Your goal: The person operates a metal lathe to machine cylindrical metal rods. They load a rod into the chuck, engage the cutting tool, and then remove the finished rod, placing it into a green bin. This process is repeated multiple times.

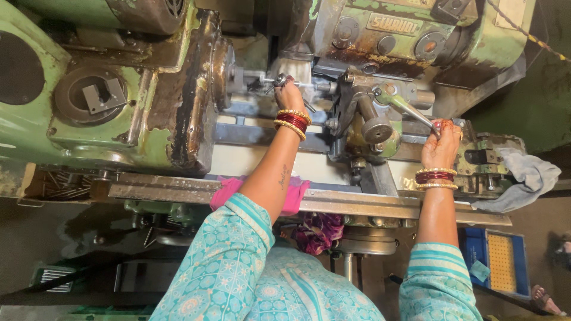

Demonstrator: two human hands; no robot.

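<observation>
Your left hand (289, 95) pinches a small metal part (281, 79) at the lathe's (148, 119) chuck, toward the far edge of the bed. Your right hand (440, 148) is curled around the end of the grey lever (410, 110) at the bed's right end. A grey rag (529, 178) lies just beside it.

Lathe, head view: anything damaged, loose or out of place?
The green paint on the headstock is flaked off in large rusty brown patches. A grey rag lies draped over the right end of the machine, and a pink cloth hangs over the front rail. Left hand is at the small workpiece; right hand grips the lever.
</observation>
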